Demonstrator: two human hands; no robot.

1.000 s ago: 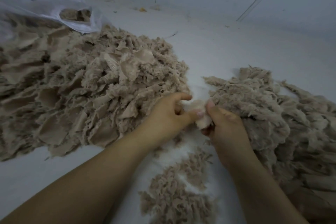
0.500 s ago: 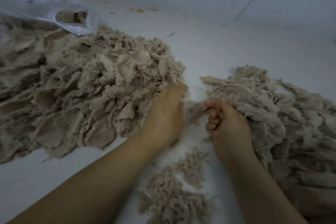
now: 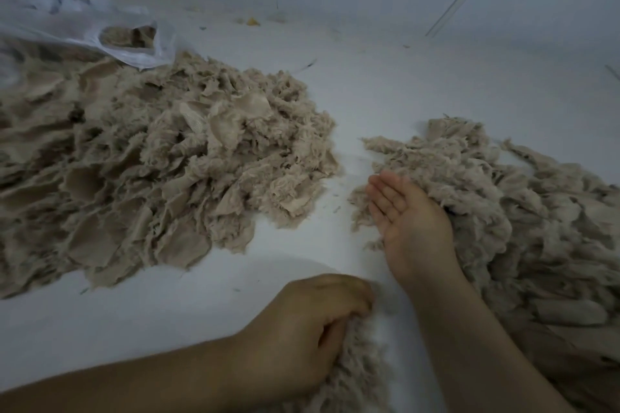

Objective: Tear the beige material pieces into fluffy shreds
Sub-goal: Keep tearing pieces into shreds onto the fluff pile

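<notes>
Head view: white surface (image 3: 385,84)
Left hand (image 3: 302,329): fingers curled into small shred heap (image 3: 355,375) — near edge
Right hand (image 3: 409,221): palm up, fingers straight, against fluffy shreds (image 3: 503,204)
Beige material pieces (image 3: 161,171): large pile — left

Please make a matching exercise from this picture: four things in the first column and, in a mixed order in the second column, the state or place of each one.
Column 1
1. left hand
2. right hand
3. clear plastic bag
4. large pile of beige pieces

Column 2
A. lies at the far left, with beige material showing inside
B. open, palm up, against the right-hand heap of shreds
C. curled on a small clump of shreds near the bottom edge
D. spreads over the left part of the white surface

Pairs: 1-C, 2-B, 3-A, 4-D
</notes>
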